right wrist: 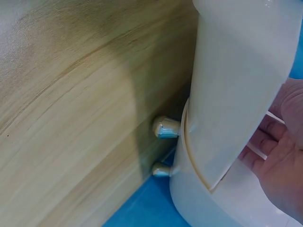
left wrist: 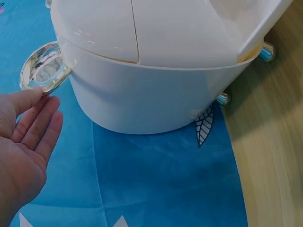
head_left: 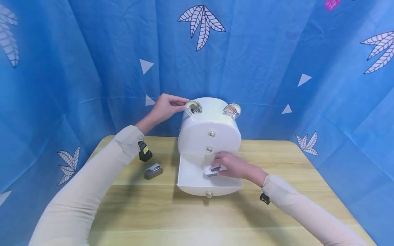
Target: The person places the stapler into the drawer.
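A white drawer box (head_left: 210,136) with gold ears stands on the table, its bottom drawer (head_left: 192,171) pulled out. My left hand (head_left: 166,107) pinches the rim of the left gold ear (left wrist: 45,68) between thumb and fingers. Inside the drawer, my right hand (head_left: 232,165) holds a small white-and-grey stapler (head_left: 211,171) at its right end. In the right wrist view the drawer's side wall (right wrist: 236,85) hides the stapler and part of the fingers. A second, grey stapler (head_left: 153,171) lies on the table left of the drawer.
The right gold ear (head_left: 232,110) and silvery round knobs (head_left: 209,194) jut from the box. The wooden table (head_left: 147,212) ends at a blue patterned curtain (head_left: 261,68) behind and at both sides.
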A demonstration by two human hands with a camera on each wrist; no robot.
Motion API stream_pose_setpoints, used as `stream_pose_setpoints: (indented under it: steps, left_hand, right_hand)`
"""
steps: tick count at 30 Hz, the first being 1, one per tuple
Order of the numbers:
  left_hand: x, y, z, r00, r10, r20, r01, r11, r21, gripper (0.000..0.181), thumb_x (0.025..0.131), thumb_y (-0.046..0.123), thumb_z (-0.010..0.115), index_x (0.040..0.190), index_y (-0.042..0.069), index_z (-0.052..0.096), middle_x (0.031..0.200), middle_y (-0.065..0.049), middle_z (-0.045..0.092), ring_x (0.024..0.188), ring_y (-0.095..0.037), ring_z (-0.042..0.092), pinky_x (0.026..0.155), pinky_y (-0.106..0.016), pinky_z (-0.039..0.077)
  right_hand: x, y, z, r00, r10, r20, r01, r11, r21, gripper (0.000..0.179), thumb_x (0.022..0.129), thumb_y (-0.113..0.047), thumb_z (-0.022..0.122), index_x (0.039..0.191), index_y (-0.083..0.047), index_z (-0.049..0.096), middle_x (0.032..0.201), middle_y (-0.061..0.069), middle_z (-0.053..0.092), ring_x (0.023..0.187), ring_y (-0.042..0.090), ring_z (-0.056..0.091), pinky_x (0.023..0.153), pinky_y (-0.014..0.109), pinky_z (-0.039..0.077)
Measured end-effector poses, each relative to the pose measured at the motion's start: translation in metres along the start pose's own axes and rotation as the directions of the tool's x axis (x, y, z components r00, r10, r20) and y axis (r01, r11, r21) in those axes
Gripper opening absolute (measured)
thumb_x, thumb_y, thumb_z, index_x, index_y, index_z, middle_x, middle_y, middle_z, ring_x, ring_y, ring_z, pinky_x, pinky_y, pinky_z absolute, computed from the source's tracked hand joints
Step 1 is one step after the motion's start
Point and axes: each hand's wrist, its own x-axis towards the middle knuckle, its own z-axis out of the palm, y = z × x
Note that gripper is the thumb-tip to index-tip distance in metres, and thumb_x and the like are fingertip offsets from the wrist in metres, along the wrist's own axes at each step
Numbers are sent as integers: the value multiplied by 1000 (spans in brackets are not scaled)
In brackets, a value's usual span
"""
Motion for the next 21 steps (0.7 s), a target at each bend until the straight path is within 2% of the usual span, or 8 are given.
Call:
stream_pose_setpoints:
  steps: [4, 10, 21]
  left_hand:
    - [-2, 3, 3, 1000, 5, -10, -5, 999, 37, 28, 94, 14, 75, 122, 10, 76, 107, -15, 78, 96, -26, 74, 82, -33, 63]
    - [-1, 8, 2, 999, 31, -16, -29, 996, 84, 28, 93, 11, 74, 121, 7, 75, 107, -17, 78, 95, -28, 74, 81, -35, 63]
    - [1, 11, 0, 1000, 19, -13, -18, 992, 123, 28, 93, 11, 74, 121, 6, 75, 106, -18, 77, 96, -28, 73, 82, -36, 62]
  right_hand:
    - [-1, 0, 4, 1000, 17, 19, -16, 1000, -12, 34, 76, -6, 86, 109, -7, 77, 103, 6, 72, 97, 21, 66, 90, 36, 58]
    - [1, -1, 5, 999, 28, 38, -27, 999, -31, 35, 76, -8, 86, 111, -8, 77, 103, 6, 72, 98, 21, 66, 91, 36, 58]
    - [3, -3, 8, 994, 71, 78, -64, 993, -95, 38, 74, -8, 88, 110, -8, 77, 106, 7, 73, 102, 24, 66, 94, 40, 57]
